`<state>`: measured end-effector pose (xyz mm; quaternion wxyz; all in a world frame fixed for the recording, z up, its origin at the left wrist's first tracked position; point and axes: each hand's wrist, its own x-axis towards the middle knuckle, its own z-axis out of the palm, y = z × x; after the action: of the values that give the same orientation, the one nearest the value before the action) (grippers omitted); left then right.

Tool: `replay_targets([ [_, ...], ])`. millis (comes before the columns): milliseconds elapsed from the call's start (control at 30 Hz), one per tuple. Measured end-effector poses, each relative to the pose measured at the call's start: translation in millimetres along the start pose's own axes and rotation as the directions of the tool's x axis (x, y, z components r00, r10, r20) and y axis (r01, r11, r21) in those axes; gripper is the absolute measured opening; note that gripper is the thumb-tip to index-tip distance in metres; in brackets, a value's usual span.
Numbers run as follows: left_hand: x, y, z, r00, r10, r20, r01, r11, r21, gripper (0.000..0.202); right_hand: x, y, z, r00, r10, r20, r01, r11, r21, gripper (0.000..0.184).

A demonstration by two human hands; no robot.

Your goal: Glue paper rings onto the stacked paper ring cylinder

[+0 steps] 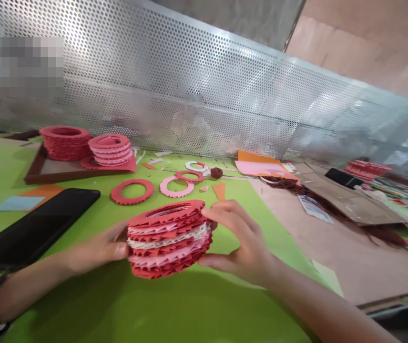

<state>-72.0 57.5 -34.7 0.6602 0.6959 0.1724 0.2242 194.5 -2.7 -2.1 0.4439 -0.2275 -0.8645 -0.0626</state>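
Head: stack [170, 244] clear of tray edge [54, 177]

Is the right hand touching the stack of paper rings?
Touching. The head view shows the right hand against the stack of paper rings, a fingertip meeting its upper rim with no gap.
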Motion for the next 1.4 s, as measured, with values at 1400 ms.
replay_targets([
  [1400,-3.8,-1.2,-1.3,0.993,-0.066,-0.096,0.081,0.983,0.166,0.109,-0.8,-3.8,3.5,0.997,0.013,-0.075,-0.016,0.999,-0.043,0.028],
])
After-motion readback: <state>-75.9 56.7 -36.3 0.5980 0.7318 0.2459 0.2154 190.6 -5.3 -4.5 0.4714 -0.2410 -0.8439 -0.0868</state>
